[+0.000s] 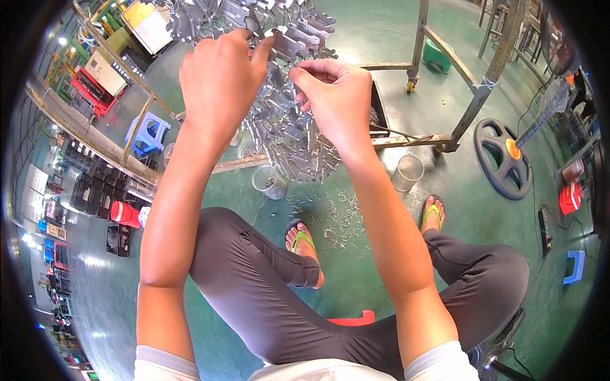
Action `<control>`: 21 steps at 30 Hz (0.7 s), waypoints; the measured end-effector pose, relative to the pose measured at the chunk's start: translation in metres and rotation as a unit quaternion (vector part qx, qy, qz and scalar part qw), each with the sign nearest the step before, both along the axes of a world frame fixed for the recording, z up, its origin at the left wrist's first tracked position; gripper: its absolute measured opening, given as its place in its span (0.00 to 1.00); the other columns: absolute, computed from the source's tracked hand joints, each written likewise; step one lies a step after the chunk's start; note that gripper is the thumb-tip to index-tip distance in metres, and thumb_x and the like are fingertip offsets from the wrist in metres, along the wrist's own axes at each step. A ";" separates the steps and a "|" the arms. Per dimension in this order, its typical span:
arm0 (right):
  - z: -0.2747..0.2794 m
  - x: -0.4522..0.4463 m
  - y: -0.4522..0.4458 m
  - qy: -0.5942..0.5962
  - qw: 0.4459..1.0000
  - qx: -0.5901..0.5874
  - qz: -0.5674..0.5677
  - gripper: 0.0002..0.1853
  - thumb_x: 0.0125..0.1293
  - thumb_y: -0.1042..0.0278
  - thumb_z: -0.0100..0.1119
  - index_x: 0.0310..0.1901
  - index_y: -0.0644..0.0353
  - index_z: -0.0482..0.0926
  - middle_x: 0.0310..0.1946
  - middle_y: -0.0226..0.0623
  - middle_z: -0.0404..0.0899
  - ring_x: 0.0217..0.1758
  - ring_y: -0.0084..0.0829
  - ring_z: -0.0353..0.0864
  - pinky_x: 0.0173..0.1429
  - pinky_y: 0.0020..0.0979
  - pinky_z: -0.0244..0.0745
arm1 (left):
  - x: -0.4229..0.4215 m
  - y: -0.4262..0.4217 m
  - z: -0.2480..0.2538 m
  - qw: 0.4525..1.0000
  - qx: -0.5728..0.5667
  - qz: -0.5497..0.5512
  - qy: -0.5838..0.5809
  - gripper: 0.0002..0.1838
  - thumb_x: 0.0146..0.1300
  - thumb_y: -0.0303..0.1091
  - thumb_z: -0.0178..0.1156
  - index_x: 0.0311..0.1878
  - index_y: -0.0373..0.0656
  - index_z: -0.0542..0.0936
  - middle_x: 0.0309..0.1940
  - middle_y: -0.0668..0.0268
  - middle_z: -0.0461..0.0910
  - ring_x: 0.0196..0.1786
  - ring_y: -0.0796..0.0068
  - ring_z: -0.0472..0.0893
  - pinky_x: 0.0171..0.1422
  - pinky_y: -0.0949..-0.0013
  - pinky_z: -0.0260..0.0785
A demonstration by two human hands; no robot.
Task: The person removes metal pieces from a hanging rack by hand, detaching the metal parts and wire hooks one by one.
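A dense hanging cluster of small flat metal parts, silver-grey with notched ends and holes, fills the top middle. My left hand is raised at its upper left side, thumb and forefinger closed on a grey metal part in the cluster. Lower and to the right, my right hand is held against the cluster's right side with its fingers curled and thumb drawn in. Whatever lies between those fingertips is hidden or too small to name.
A rusty wheeled metal frame surrounds the cluster. Below stand a clear tub of small pieces and another clear tub. Curled scraps litter the green floor between my feet. A blue stool is left, a fan base right.
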State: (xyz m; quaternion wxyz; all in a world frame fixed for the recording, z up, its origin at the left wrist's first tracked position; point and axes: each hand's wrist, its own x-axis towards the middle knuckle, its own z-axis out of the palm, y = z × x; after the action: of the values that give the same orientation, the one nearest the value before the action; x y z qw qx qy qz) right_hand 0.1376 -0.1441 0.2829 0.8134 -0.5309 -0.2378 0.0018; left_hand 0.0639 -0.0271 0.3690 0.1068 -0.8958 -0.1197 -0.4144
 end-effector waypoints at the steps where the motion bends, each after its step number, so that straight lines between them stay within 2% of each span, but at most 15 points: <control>1: 0.000 0.000 -0.001 -0.002 1.000 -0.002 -0.001 0.10 0.63 0.73 0.71 0.40 0.73 0.89 0.27 0.39 0.89 0.24 0.21 0.85 0.27 0.24 0.78 | 0.000 0.000 -0.002 1.000 0.010 0.002 0.001 0.24 0.69 0.51 0.67 0.30 0.36 0.85 0.25 0.45 0.84 0.31 0.40 0.86 0.36 0.47 0.78; 4: -0.002 0.001 -0.002 -0.008 1.000 -0.005 -0.001 0.10 0.63 0.73 0.71 0.41 0.73 0.89 0.27 0.39 0.89 0.24 0.21 0.85 0.28 0.24 0.78 | 0.003 0.005 -0.008 0.999 0.039 0.008 -0.003 0.26 0.70 0.54 0.67 0.51 0.35 0.89 0.16 0.59 0.82 0.24 0.55 0.85 0.35 0.57 0.76; 7: -0.002 0.001 -0.003 -0.007 1.000 -0.011 0.008 0.11 0.63 0.73 0.71 0.42 0.73 0.89 0.28 0.38 0.89 0.25 0.20 0.85 0.28 0.24 0.79 | 0.006 0.006 -0.010 1.000 -0.006 0.013 0.016 0.28 0.71 0.55 0.66 0.53 0.34 0.88 0.16 0.60 0.83 0.25 0.57 0.86 0.36 0.58 0.77; 13: -0.004 0.001 -0.004 -0.008 0.999 -0.029 0.014 0.11 0.64 0.72 0.72 0.43 0.72 0.89 0.30 0.37 0.89 0.25 0.18 0.83 0.28 0.22 0.79 | 0.011 0.016 -0.014 0.995 -0.098 -0.017 0.019 0.29 0.72 0.55 0.64 0.54 0.34 0.88 0.16 0.64 0.84 0.18 0.71 0.84 0.34 0.65 0.76; 16: -0.005 0.003 -0.003 -0.010 0.999 -0.029 0.010 0.11 0.64 0.72 0.72 0.42 0.72 0.89 0.29 0.37 0.89 0.25 0.19 0.84 0.28 0.23 0.78 | 0.004 0.006 -0.003 0.970 -0.233 -0.043 0.047 0.27 0.72 0.52 0.65 0.54 0.33 0.87 0.16 0.65 0.84 0.13 0.77 0.79 0.29 0.68 0.74; 21: -0.008 0.004 0.003 -0.009 1.000 -0.008 0.009 0.09 0.64 0.73 0.70 0.40 0.72 0.89 0.26 0.38 0.88 0.24 0.20 0.84 0.28 0.25 0.78 | -0.007 0.008 -0.001 0.937 -0.343 -0.066 0.022 0.26 0.71 0.48 0.68 0.54 0.28 0.86 0.18 0.63 0.85 0.13 0.80 0.77 0.18 0.73 0.67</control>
State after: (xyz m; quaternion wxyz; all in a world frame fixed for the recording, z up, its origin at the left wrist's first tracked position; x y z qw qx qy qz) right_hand 0.1420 -0.1411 0.2753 0.8069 -0.5350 -0.2502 0.0063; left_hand 0.0567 -0.0191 0.3684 -0.2318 -0.8929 -0.1926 -0.3344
